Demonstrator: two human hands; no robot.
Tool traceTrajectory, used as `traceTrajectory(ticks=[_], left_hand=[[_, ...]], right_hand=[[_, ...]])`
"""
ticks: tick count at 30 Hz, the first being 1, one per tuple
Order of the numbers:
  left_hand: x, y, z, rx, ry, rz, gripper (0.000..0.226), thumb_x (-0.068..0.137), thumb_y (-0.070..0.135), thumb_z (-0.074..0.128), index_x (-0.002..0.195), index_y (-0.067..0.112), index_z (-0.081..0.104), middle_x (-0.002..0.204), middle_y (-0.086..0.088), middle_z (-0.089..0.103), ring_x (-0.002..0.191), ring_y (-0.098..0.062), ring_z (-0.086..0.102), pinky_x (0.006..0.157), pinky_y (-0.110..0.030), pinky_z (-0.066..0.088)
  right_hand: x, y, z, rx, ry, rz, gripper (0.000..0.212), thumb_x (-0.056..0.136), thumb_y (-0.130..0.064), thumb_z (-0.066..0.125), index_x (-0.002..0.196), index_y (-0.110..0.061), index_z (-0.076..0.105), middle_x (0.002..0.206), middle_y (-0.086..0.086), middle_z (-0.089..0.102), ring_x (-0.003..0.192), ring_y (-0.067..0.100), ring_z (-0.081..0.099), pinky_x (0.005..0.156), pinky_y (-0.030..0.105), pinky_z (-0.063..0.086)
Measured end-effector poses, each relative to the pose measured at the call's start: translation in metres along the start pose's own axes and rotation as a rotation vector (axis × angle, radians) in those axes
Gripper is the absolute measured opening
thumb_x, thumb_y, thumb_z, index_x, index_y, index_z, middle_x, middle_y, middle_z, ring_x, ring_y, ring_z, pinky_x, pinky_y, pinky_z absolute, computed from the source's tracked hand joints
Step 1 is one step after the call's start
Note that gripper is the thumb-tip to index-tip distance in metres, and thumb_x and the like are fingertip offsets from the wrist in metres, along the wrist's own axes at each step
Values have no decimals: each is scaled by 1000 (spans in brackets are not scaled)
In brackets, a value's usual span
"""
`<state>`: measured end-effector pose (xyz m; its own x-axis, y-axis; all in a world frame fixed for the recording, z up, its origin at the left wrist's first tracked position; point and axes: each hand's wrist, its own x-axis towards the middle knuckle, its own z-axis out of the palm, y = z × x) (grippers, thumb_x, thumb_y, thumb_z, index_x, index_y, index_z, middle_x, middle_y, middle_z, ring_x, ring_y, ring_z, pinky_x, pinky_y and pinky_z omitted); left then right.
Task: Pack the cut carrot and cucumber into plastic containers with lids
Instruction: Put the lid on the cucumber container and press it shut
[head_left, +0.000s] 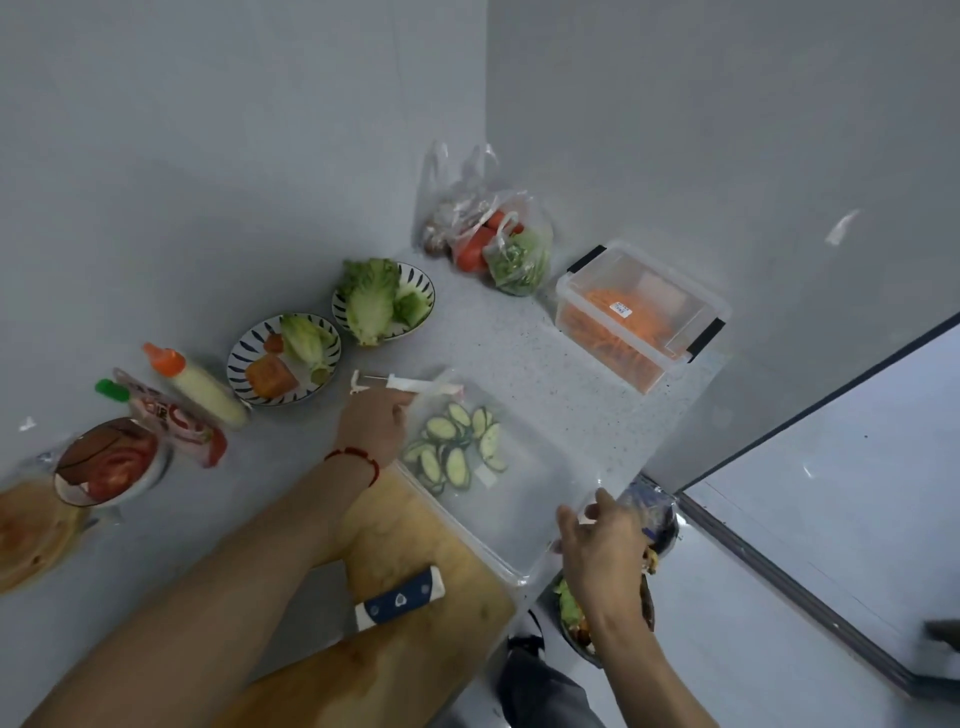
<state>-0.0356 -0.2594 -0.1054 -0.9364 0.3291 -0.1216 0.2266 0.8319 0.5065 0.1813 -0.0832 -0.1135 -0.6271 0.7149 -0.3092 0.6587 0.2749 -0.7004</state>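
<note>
A clear plastic container (524, 499) sits in the middle of the counter with cucumber slices (457, 447) piled at its far left end. A translucent lid lies over it. My left hand (371, 426) grips the lid's far left corner, and my right hand (602, 540) pinches its near right corner at the counter edge. A second clear container (641, 317) stands at the back right, holding shredded carrot (597, 312), with its lid on and black clips at both ends.
A wooden cutting board (410, 540) with a blue-handled knife (400, 597) lies under my left forearm. A white peeler (395, 383), two lettuce bowls (384, 301) (285, 358), sauce bottles (202, 384), a tomato bowl (109, 462) and vegetable bags (493, 239) line the wall. A scrap bin (649, 561) stands below the counter edge.
</note>
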Motion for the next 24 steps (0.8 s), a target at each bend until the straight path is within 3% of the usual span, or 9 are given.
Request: traceTrajectory(ticks=[2,4,6,8,11,17,19,22,24], left_hand=[[-2,0,0,-16,10,26,32,91,-1,46,106,4,74,98,-20,71,97,-36,64,87,-44,53],[-1,2,2,-32,14,33,26,89,-1,45,89,-1,71,88,-25,68,91,-41,63,80,-46,51],[1,1,4,-21,9,18,28,93,4,46,99,2,73,94,-20,70,96,-37,64,85,-45,53],[5,1,4,-50,-9,-30,31,96,8,49,118,8,71,108,-15,72,107,-32,64,95,-43,52],[13,1,6,-94,-26,-79,30,94,8,52,116,12,72,114,-9,72,108,-26,65,96,-35,52],[44,-3,-4,-214,-216,-213,29,79,-6,66,103,8,76,117,-14,69,98,-30,68,85,-35,58],[47,-5,-7,-182,-260,-219,30,78,-2,71,102,13,78,115,-10,71,86,-22,67,74,-25,56],[48,-3,-6,-155,-273,-200,36,80,-2,69,109,17,76,116,-7,71,83,-16,64,73,-21,52],[48,1,-4,-103,-276,-157,35,83,-2,64,112,14,75,114,-8,72,82,-16,62,67,-19,50]], right_hand=[[-5,0,3,-55,27,12,24,97,-20,67,108,1,64,121,22,60,91,34,66,84,40,56],[-7,0,3,-86,37,26,20,96,-19,67,102,0,64,117,21,62,87,29,58,78,34,50],[-5,1,4,-60,36,37,18,98,-18,65,103,-1,64,114,21,64,85,27,57,79,33,50],[-3,3,5,30,19,71,24,100,-18,60,116,0,63,108,20,66,89,34,65,87,44,57],[2,5,6,219,-39,201,41,102,-16,59,138,1,55,106,19,72,92,36,73,87,54,61],[20,9,-8,515,-165,421,27,98,-4,67,124,-2,60,109,20,73,93,37,76,78,52,66],[24,9,-12,520,-203,428,27,96,-1,69,121,-1,59,109,22,72,93,40,76,76,52,66],[25,8,-14,446,-188,385,24,94,-1,71,116,-2,61,98,16,74,80,32,77,69,45,68],[21,5,-12,389,-166,350,32,95,-4,71,124,-2,60,105,15,73,80,30,77,70,40,67]])
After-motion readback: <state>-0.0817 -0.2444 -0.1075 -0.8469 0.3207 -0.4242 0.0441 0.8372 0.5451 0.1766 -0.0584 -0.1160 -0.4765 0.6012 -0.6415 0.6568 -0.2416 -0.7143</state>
